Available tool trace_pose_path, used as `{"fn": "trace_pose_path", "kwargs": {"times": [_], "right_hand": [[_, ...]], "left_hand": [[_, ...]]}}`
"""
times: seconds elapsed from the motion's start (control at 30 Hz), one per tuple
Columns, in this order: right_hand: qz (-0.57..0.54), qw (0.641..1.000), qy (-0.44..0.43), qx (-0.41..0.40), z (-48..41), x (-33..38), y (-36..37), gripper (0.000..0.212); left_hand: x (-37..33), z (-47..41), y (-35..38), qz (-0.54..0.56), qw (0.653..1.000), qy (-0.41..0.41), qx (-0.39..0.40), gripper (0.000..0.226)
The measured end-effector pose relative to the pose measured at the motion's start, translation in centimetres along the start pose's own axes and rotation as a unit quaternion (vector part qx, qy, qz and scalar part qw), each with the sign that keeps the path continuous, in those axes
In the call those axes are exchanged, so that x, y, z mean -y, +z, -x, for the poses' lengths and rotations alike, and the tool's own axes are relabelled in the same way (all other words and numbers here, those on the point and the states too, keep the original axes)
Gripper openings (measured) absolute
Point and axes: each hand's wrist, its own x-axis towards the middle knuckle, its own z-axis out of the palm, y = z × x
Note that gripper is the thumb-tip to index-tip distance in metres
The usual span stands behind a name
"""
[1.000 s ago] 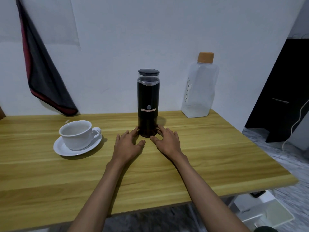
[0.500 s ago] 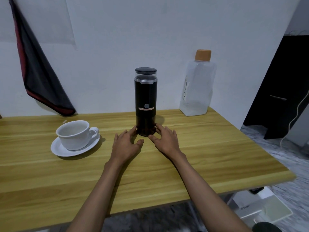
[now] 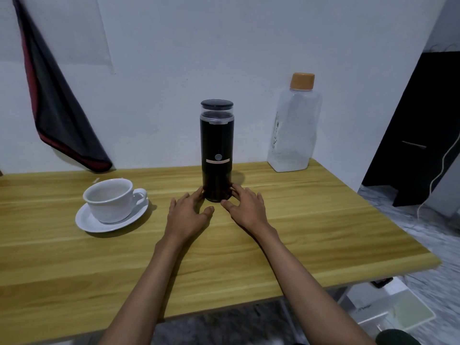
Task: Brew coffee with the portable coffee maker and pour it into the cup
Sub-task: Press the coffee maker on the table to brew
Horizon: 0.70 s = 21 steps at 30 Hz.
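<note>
A tall black portable coffee maker [image 3: 216, 150] with a clear upper section and black lid stands upright in the middle of the wooden table [image 3: 311, 220]. My left hand [image 3: 187, 215] lies flat on the table just left of its base, fingers spread, fingertips at the base. My right hand [image 3: 246, 207] lies flat just right of the base, fingers apart, touching or nearly touching it. Neither hand holds anything. A white cup [image 3: 110, 199] sits empty on a white saucer [image 3: 109, 224] to the left.
A clear plastic bottle [image 3: 293, 130] with an orange cap stands at the back right against the wall. A dark cloth with red trim [image 3: 57, 108] hangs on the wall at left. The table's right edge drops to a floor with a white box [image 3: 388, 317].
Both hands stay beside the coffee maker's base; the camera view has shifted slightly. Nothing was picked up or moved.
</note>
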Motion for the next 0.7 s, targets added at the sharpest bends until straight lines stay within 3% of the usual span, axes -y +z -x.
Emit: {"fn": "trace_pose_path", "kwargs": {"times": [0.7], "right_hand": [[-0.004,1.0,-0.002,-0.004,-0.22,-0.18,0.14,0.057]], "left_hand": [[0.23,-0.15,0.01,0.003,1.0,0.001,0.003,0.07]]}}
